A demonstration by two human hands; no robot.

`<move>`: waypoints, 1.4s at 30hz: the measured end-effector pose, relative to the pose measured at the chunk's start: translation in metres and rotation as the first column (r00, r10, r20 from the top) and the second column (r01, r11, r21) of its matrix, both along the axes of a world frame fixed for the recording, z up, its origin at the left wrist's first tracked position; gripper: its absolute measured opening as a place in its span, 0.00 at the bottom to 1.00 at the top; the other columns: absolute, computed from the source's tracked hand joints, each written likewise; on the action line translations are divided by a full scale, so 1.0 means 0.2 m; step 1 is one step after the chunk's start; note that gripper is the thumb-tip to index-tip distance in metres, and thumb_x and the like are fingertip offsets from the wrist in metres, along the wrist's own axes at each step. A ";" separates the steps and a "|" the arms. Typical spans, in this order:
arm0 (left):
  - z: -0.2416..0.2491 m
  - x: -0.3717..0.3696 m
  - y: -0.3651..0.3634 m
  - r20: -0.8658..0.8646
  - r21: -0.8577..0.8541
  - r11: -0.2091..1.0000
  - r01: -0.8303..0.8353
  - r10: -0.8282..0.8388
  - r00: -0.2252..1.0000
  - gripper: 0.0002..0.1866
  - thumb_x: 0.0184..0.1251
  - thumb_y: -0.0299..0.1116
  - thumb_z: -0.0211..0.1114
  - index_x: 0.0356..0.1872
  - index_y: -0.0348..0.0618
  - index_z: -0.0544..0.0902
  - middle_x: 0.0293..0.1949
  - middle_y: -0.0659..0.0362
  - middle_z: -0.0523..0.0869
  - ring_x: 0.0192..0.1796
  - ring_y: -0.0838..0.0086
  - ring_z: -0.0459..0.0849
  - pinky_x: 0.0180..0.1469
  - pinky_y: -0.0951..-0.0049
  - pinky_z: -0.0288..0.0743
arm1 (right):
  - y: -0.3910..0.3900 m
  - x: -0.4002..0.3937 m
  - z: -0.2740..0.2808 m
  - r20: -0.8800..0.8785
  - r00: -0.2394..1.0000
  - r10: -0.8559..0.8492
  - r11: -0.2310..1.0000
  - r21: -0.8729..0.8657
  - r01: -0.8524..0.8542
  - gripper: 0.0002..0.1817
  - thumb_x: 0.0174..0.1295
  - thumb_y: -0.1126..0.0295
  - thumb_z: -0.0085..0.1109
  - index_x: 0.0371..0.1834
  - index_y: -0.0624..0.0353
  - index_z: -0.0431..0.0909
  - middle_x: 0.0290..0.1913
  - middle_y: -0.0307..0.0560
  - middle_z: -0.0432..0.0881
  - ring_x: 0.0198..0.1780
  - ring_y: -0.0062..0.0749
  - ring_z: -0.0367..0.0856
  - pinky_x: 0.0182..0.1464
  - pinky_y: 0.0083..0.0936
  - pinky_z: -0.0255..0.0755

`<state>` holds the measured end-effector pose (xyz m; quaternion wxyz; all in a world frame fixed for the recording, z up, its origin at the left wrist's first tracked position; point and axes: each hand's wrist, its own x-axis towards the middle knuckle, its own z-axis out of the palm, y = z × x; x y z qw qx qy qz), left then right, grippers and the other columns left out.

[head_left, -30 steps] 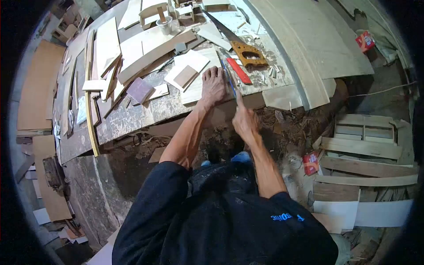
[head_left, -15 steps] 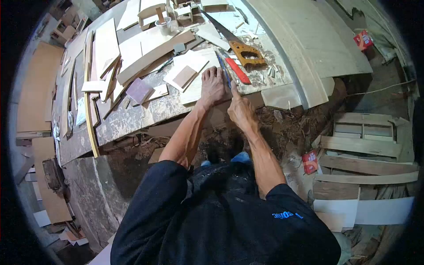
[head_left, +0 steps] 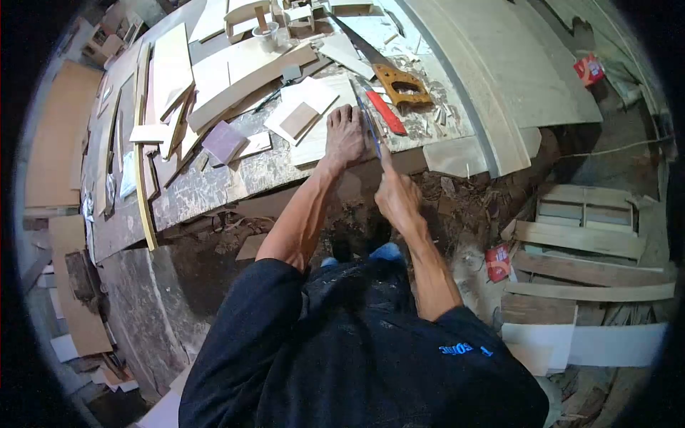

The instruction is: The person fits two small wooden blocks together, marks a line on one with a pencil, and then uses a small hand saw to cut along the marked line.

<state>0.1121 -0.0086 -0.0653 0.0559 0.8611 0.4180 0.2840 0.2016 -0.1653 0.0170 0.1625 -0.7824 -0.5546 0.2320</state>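
My left hand (head_left: 345, 137) lies flat with fingers forward on a pale wooden board (head_left: 310, 153) at the table's front edge, pressing on it. Along the board's right side runs a slim blue blade-like tool (head_left: 370, 127), its exact kind unclear. My right hand (head_left: 399, 194) grips its near end just off the table edge, index finger stretched along it. Right of the blade lies a red-handled cutter (head_left: 386, 113), and beyond that a handsaw (head_left: 401, 87) with a wooden handle. A small tan block (head_left: 299, 120) rests on white pieces left of my left hand.
A purplish sanding block (head_left: 224, 143) and long wooden strips (head_left: 250, 84) lie on the left of the worn table (head_left: 193, 203). A clear cup (head_left: 267, 37) with a stick stands at the back. Large panels (head_left: 499, 60) cover the right side. Frames and planks (head_left: 581, 239) are stacked at lower right.
My right hand has drawn back toward my body and slightly right, pulling the blue blade-like tool with it. My left hand stays in place on the board.
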 end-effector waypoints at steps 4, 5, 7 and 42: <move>-0.02 -0.01 0.01 -0.008 0.025 1.000 0.006 -0.006 1.000 0.24 0.54 0.35 0.60 0.52 0.37 0.71 0.50 0.46 0.71 0.57 0.51 0.69 0.61 0.53 0.61 | 0.04 -0.01 0.04 0.029 0.999 -0.018 1.000 -0.019 0.019 0.38 0.62 0.73 0.46 0.77 0.50 0.49 0.31 0.74 0.81 0.38 0.70 0.81 0.43 0.58 0.72; 0.01 -0.01 0.00 -0.012 -0.004 1.000 0.008 -0.008 1.000 0.24 0.55 0.35 0.60 0.53 0.38 0.71 0.51 0.46 0.71 0.57 0.51 0.69 0.61 0.53 0.61 | 0.12 -0.01 0.00 0.018 1.000 -0.015 1.000 0.003 0.015 0.37 0.62 0.73 0.46 0.77 0.50 0.50 0.32 0.74 0.81 0.38 0.70 0.81 0.42 0.58 0.72; 0.02 -0.01 0.00 -0.041 -0.063 0.998 0.007 -0.010 0.999 0.28 0.55 0.35 0.61 0.58 0.39 0.68 0.54 0.46 0.70 0.59 0.49 0.67 0.63 0.52 0.59 | 0.22 0.01 -0.09 -0.033 0.999 -0.001 0.985 0.175 0.007 0.37 0.63 0.72 0.46 0.77 0.49 0.50 0.33 0.73 0.81 0.37 0.71 0.80 0.41 0.59 0.71; 0.04 -0.01 -0.02 -0.041 -0.114 0.993 -0.003 -0.002 0.999 0.30 0.57 0.40 0.63 0.60 0.38 0.67 0.58 0.45 0.69 0.62 0.47 0.65 0.65 0.49 0.59 | 0.14 -0.03 -0.17 -0.023 0.999 -0.034 0.983 0.181 0.038 0.41 0.60 0.75 0.50 0.79 0.47 0.49 0.22 0.66 0.79 0.26 0.63 0.80 0.30 0.55 0.70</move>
